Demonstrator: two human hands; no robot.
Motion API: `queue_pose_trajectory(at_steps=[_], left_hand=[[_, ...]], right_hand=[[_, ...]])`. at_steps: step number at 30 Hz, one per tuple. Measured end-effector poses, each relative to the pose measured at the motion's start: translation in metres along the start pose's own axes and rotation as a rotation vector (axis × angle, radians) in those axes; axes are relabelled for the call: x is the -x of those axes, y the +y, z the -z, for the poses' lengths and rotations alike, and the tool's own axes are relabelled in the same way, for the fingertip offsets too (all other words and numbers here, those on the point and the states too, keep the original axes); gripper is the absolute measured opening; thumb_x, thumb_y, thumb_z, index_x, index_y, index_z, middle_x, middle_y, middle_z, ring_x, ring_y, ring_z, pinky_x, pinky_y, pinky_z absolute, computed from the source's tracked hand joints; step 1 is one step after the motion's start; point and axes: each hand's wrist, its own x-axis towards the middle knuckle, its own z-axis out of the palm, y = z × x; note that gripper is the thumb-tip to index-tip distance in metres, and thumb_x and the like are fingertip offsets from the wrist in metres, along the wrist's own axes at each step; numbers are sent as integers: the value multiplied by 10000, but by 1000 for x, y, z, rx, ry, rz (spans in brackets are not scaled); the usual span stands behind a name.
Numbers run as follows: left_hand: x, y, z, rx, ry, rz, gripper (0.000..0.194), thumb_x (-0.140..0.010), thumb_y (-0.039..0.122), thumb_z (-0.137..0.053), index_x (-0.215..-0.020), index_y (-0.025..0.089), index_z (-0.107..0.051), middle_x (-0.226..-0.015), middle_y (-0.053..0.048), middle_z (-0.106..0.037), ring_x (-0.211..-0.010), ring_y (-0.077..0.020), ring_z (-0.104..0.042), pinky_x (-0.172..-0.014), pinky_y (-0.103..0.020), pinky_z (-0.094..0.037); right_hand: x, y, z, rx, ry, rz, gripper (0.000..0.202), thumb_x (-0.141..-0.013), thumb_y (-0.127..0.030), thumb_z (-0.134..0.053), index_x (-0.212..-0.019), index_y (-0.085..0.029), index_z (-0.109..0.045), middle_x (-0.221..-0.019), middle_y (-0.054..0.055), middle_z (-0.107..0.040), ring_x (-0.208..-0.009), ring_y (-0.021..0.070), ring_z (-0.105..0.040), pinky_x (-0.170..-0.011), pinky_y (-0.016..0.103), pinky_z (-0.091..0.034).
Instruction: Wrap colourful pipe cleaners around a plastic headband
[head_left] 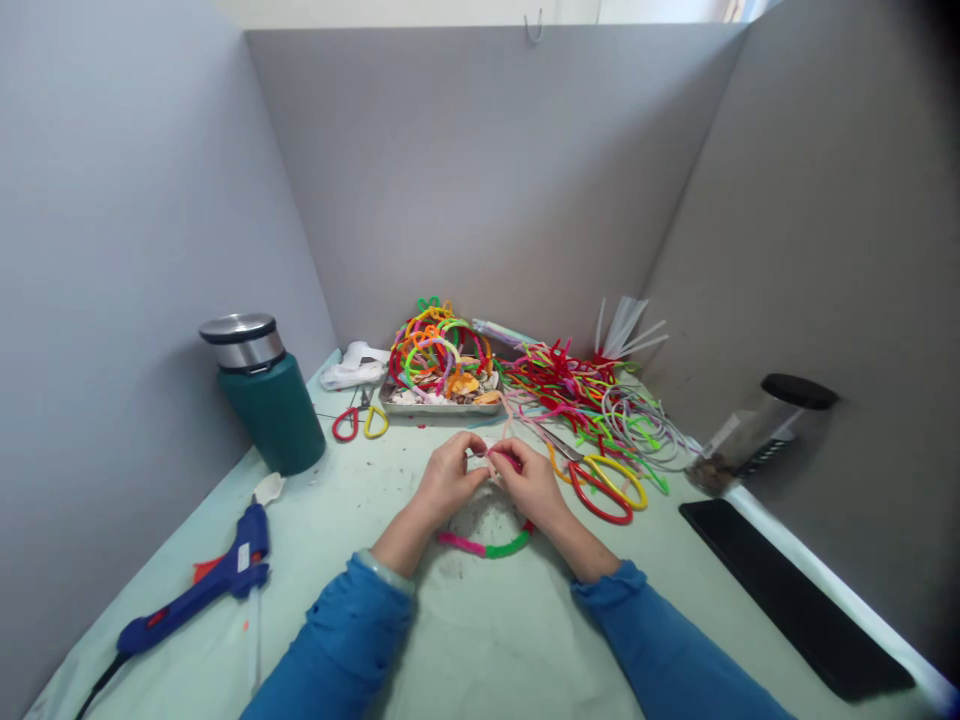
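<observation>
Above the middle of the table, my left hand (454,476) and my right hand (531,482) meet with fingers pinched together. Between them they grip a fuzzy pipe cleaner ring (507,547), whose pink and green lower curve shows below my hands. The upper part of the ring is mostly hidden by my fingers. Dark pink fuzz shows at the right fingertips, and a pale pink strand rises just behind them. Large scissors (592,480) with red and yellow handles lie partly open beside my right hand.
A tray (442,407) heaped with coloured rings stands at the back, near a pile of pipe cleaners (570,385). Smaller scissors (361,418), a green flask (274,410) and a blue glue gun (225,575) are left. A clear jar (754,435) and black slab (787,595) are right.
</observation>
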Motion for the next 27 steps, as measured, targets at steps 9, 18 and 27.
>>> queue_pose_trajectory(at_steps=[9, 18, 27], left_hand=[[2, -2, -1, -40, 9, -51, 128, -712, 169, -580, -837, 173, -553, -802, 8, -603, -599, -86, -476, -604, -213, -397], [5, 2, -2, -107, -33, -110, 130, -730, 186, -586, -859, 176, -583, -775, 0, -609, -649, -111, -512, -627, -221, -394], [4, 1, -2, -98, -40, -106, 165, -707, 175, -606, -870, 176, -579, -823, -12, -622, -655, -114, -519, -633, -224, -401]], right_hand=[[-5, 0, 0, -222, -48, -153, 137, -762, -304, -545, -713, -182, -583, -617, -17, -549, -556, 118, -488, -508, 223, -373], [-6, -13, 9, -549, -206, -437, 119, -687, -262, -557, -635, -173, -497, -432, -77, -396, -359, 55, -314, -362, 188, -189], [-6, -12, 5, -421, -177, -373, 168, -720, -301, -563, -625, -173, -508, -434, -64, -457, -370, 61, -348, -377, 195, -235]])
